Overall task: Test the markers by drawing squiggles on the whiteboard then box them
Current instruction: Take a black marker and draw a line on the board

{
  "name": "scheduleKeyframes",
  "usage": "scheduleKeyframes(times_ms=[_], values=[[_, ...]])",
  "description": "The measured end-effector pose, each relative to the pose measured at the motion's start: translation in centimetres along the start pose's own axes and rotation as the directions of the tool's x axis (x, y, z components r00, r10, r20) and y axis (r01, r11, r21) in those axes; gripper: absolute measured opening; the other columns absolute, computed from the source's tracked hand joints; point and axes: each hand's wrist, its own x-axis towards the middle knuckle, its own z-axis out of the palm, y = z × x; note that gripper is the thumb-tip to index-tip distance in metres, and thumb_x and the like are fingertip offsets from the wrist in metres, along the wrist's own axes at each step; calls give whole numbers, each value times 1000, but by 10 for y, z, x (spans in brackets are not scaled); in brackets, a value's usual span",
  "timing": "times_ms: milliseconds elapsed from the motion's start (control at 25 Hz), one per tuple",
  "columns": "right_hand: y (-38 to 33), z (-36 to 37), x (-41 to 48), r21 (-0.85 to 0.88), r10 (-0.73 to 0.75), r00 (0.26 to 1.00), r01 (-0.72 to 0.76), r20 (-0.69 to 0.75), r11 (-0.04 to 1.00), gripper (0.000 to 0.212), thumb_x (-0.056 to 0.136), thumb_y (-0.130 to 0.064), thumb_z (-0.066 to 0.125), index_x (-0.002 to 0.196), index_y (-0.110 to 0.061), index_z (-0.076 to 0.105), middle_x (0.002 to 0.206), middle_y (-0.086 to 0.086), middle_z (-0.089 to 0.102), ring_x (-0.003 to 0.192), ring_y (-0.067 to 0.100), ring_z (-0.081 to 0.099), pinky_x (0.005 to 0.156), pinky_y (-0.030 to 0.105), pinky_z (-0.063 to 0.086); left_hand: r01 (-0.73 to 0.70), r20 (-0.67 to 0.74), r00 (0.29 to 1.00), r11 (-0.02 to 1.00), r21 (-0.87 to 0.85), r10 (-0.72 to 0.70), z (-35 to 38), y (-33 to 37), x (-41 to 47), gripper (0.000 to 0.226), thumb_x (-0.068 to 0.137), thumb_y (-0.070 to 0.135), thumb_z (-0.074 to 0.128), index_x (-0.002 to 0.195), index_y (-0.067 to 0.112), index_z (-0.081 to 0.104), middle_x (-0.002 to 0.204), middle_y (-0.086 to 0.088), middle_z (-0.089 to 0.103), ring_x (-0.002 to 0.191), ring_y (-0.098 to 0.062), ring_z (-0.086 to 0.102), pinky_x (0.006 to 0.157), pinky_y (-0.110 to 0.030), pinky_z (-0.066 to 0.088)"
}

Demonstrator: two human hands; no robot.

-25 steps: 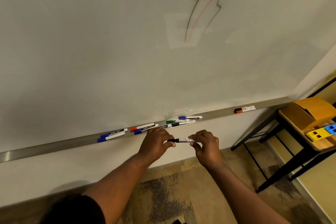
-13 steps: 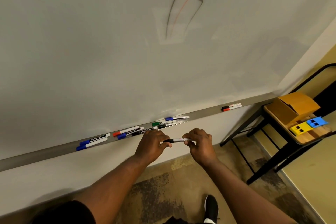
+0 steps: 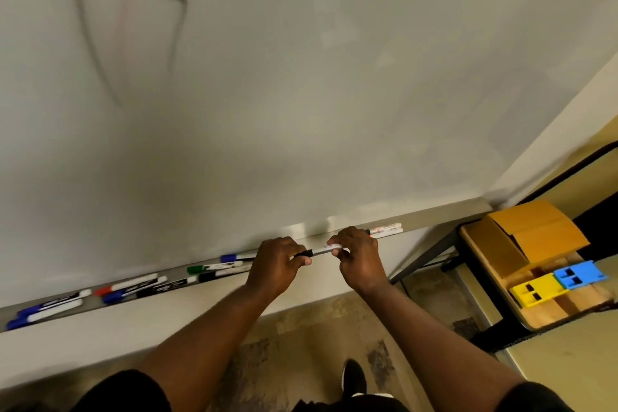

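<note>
Both hands have shifted rightward along the tray, where the left hand grips the black end of the black marker and the right hand pinches its white barrel, level just in front of the tray, near the red markers lying on it.

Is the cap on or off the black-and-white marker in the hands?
On: the black-and-white marker between left hand and right hand has its black cap seated flush; no tip visible.
</note>
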Motion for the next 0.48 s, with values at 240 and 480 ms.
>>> scheduleKeyframes(times_ms=[240,480], values=[[83,-38,40,57,-27,996,23,87,998,24,79,2,67,89,-20,73,90,-7,65,88,19,56,76,42,49,104,48,993,995,6,-104,60,46,54,12,82,33,75,93,29,79,79,10,65,74,-8,57,71,-31,48],[132,-55,58,83,87,980,-103,179,991,21,86,-7,72,99,-23,76,98,-9,65,94,14,57,83,37,51,193,107,975,981,16,-194,99,67,81,16,84,38,72,97,31,78,79,13,62,74,-7,56,70,-28,45]])
